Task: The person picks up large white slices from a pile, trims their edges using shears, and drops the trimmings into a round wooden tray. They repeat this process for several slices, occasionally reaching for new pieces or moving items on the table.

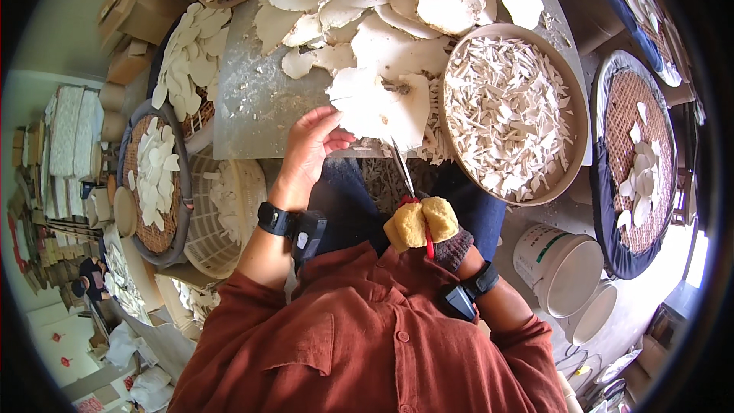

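Observation:
My left hand point(312, 144) pinches the left edge of a flat, dried white slice point(379, 111) between thumb and fingers. The slice has a ragged brown-edged hole near its upper right. My right hand point(454, 249), in a dark knitted glove, grips a pair of scissors point(404, 170) with red handles. Yellow sponge padding point(413, 223) wraps the handles and hides most of my right fingers. The scissor tips meet the slice's lower edge; whether the blades are parted cannot be made out. Behind it, a heap of large white slices point(382, 0) covers the metal table point(256, 111).
A round tray point(579, 118) full of small white cut strips stands at the table's right. Woven trays point(623, 107) with slices flank both sides. At left is a pale plastic basket point(202, 218); white buckets point(569, 275) stand on the floor at right.

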The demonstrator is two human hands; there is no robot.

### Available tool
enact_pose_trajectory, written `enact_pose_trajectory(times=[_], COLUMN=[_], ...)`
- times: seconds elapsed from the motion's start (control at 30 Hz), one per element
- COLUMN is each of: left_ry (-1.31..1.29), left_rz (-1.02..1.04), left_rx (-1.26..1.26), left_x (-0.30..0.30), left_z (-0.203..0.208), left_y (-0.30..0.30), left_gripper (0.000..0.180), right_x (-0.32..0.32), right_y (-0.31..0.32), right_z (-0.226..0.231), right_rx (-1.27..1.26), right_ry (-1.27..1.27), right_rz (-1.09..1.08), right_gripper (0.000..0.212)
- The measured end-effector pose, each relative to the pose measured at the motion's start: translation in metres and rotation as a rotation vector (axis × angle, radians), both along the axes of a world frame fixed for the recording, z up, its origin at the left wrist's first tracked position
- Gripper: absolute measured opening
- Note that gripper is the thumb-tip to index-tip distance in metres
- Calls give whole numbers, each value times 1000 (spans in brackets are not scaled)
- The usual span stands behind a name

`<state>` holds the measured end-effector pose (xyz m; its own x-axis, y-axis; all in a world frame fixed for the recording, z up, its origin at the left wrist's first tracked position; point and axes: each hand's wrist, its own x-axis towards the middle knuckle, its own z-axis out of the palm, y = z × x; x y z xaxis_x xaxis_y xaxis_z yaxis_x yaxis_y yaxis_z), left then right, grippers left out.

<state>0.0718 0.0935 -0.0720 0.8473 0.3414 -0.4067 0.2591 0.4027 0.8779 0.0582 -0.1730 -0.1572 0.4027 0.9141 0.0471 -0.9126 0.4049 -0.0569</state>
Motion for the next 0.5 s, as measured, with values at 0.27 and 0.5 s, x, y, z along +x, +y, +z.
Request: enact_pose_trajectory(times=[0.27,0.5], left_ry=[3,-148], left_rz=[-38,185], left_rx=[-42,5], left_x=[5,0], left_z=[-2,-1], left_y=[-6,-59], left_gripper=[21,26], right_x=[4,4], right_y=[-8,21], right_z=[15,16], right_rx=[-556,-62], right_ry=[-477,160], right_rz=[-74,-123], right_gripper=[23,26])
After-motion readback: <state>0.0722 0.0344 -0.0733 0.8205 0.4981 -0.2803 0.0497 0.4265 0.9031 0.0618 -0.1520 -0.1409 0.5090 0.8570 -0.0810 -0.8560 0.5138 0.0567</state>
